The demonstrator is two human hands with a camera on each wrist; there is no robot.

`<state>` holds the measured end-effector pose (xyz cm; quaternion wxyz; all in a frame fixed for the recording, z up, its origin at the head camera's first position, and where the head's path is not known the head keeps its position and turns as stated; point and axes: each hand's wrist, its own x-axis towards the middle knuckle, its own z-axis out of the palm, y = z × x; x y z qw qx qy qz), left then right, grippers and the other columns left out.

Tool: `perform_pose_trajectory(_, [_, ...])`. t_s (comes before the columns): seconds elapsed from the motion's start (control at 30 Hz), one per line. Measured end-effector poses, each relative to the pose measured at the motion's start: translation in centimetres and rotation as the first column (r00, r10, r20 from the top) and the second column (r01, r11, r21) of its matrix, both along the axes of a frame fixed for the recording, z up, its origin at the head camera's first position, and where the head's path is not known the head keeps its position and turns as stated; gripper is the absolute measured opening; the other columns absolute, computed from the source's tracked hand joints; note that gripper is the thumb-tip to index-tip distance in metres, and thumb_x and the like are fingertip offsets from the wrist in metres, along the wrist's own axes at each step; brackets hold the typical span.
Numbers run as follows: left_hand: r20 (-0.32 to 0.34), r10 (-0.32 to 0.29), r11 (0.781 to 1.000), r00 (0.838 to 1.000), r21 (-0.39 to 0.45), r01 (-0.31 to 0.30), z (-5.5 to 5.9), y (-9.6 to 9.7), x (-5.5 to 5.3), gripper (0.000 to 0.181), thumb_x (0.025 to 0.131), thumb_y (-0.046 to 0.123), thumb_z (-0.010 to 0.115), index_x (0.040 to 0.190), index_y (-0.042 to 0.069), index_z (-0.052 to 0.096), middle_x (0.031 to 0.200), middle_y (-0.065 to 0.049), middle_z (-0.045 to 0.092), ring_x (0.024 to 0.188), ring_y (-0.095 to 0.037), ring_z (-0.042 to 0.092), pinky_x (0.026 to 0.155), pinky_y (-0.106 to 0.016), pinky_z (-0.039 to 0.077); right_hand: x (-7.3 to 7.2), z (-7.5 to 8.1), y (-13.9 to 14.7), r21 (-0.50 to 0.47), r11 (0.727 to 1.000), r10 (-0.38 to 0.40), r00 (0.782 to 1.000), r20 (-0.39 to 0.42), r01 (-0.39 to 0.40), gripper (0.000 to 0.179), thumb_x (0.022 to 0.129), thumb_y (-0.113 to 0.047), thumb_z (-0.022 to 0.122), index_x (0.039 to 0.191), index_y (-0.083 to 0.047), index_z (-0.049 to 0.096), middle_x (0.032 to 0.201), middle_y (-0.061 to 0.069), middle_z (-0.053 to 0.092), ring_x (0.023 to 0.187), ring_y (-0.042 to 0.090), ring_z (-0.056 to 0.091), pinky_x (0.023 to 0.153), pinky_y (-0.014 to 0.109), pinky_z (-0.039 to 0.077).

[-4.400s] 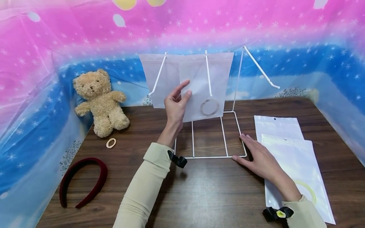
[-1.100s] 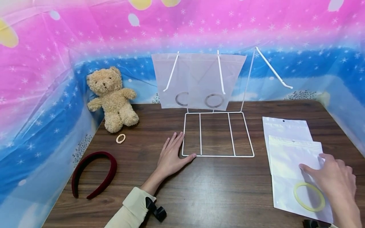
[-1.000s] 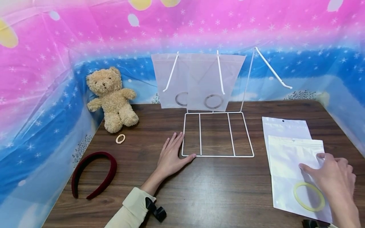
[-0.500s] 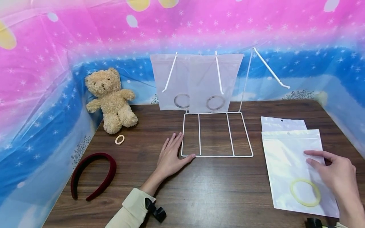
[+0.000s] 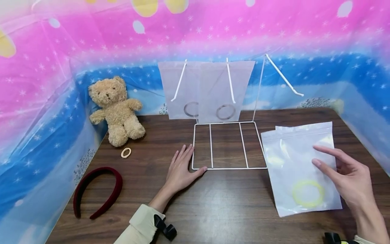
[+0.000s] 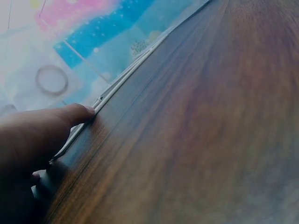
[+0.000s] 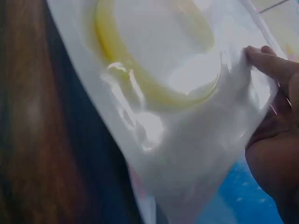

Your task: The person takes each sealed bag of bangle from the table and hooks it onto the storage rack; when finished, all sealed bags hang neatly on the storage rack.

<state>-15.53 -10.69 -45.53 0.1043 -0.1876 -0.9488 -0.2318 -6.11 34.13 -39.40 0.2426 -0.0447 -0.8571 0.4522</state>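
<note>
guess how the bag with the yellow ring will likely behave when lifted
The bag looks thin, so probably floppy. Its glossy glare suggests a slippery surface. The yellow ring sits near the bag's lower end, which may swing.

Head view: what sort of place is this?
Probably a staged tabletop set, perhaps for recording, though the wider room isn't visible. A printed pink-and-blue cloth walls in a wood-grain table, and a white wire display rack with pouches hanging on it stands there.

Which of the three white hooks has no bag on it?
The right hook in the head view is bare; the left hook and middle hook each carry a bag.
</note>
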Motion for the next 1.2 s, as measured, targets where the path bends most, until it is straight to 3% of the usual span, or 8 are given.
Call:
perform_pose_trajectory(0.07, [0.001, 0.003, 1.000, 1.000, -0.001, -0.003, -0.1, -0.1, 0.1, 0.094, 0.083, 0.069, 0.060, 0.151, 0.007, 0.038, 0.155, -0.006, 0.035, 0.145, -0.024, 0.023, 0.118, -0.042, 0.014, 0.3, 0.9, -0.7, -0.039, 0.999, -0.014, 1.000, -0.018, 0.014, 0.045, 0.085, -0.008, 0.077, 0.128, -0.016, 0.068, 0.065, 0.001, 0.030, 0.051, 0.015, 0.028, 0.042, 0.027, 0.028])
perform_pose_trajectory(0.17, [-0.002, 0.003, 1.000, 1.000, -0.006, -0.003, -0.2, -0.2, 0.2, 0.094, 0.084, 0.069, 0.060, 0.151, 0.007, 0.038, 0.155, -0.006, 0.035, 0.145, -0.024, 0.023, 0.118, -0.042, 0.014, 0.7, 2.3, -1.5, -0.092, 0.996, -0.011, 0.998, -0.059, 0.005, 0.046, 0.085, -0.001, 0.074, 0.129, -0.011, 0.066, 0.063, 0.002, 0.031, 0.051, 0.016, 0.033, 0.042, 0.024, 0.035])
perform_pose_trajectory(0.3, [-0.005, 0.003, 1.000, 1.000, -0.008, -0.004, -0.3, -0.2, 0.2, 0.094, 0.084, 0.070, 0.059, 0.151, 0.007, 0.038, 0.155, -0.006, 0.036, 0.145, -0.024, 0.024, 0.118, -0.042, 0.014, 0.8, 3.9, -2.0, -0.243, 0.961, 0.091, 0.979, -0.181, -0.134, 0.047, 0.083, 0.014, 0.068, 0.129, 0.005, 0.062, 0.068, 0.006, 0.054, 0.054, 0.014, 0.050, 0.044, 0.021, 0.046])
perform_pose_trajectory(0.4, [-0.009, 0.002, 1.000, 1.000, -0.005, -0.002, -0.3, -0.2, 0.2, 0.095, 0.083, 0.070, 0.059, 0.151, 0.006, 0.038, 0.155, -0.006, 0.036, 0.145, -0.024, 0.024, 0.118, -0.043, 0.015, 0.5, 4.8, -2.4, -0.378, 0.877, 0.185, 0.935, -0.302, -0.296, 0.048, 0.080, 0.023, 0.064, 0.127, 0.015, 0.056, 0.093, 0.015, 0.068, 0.071, 0.017, 0.062, 0.054, 0.021, 0.054])
perform_pose_trajectory(0.43, [-0.012, 0.002, 1.000, 1.000, -0.005, -0.002, -0.3, -0.2, 0.2, 0.095, 0.083, 0.070, 0.058, 0.151, 0.006, 0.038, 0.155, -0.006, 0.036, 0.145, -0.024, 0.024, 0.118, -0.043, 0.015, 0.3, 5.1, -2.5, -0.414, 0.841, 0.209, 0.916, -0.343, -0.347, 0.048, 0.080, 0.026, 0.063, 0.127, 0.017, 0.055, 0.102, 0.017, 0.068, 0.078, 0.019, 0.065, 0.058, 0.022, 0.056])
perform_pose_trajectory(0.57, [-0.019, -0.001, 1.000, 1.000, -0.002, 0.001, -0.2, -0.2, 0.1, 0.095, 0.083, 0.069, 0.059, 0.151, 0.006, 0.038, 0.155, -0.007, 0.036, 0.145, -0.024, 0.024, 0.118, -0.043, 0.015, -0.3, 6.2, -3.1, -0.459, 0.756, 0.249, 0.854, -0.457, -0.466, 0.050, 0.079, 0.029, 0.059, 0.127, 0.021, 0.050, 0.116, 0.025, 0.063, 0.092, 0.025, 0.066, 0.068, 0.025, 0.058])
perform_pose_trajectory(0.8, [-0.025, -0.001, 1.000, 1.000, -0.002, 0.001, -0.2, -0.2, 0.0, 0.093, 0.084, 0.067, 0.060, 0.150, 0.006, 0.039, 0.154, -0.007, 0.037, 0.145, -0.025, 0.024, 0.118, -0.044, 0.015, -1.2, 7.4, -3.8, -0.453, 0.764, 0.229, 0.849, -0.476, -0.460, 0.050, 0.080, 0.027, 0.061, 0.128, 0.019, 0.052, 0.121, 0.026, 0.063, 0.097, 0.024, 0.068, 0.072, 0.025, 0.058])
perform_pose_trajectory(1.2, [-0.004, 0.000, 1.000, 1.000, -0.011, 0.000, -0.1, -0.1, 0.0, 0.095, 0.084, 0.068, 0.060, 0.151, 0.006, 0.037, 0.155, -0.007, 0.035, 0.145, -0.024, 0.023, 0.118, -0.043, 0.014, -2.0, 7.5, -4.0, -0.465, 0.725, 0.248, 0.823, -0.512, -0.508, 0.051, 0.078, 0.029, 0.061, 0.127, 0.021, 0.051, 0.119, 0.029, 0.062, 0.092, 0.026, 0.067, 0.070, 0.027, 0.058])
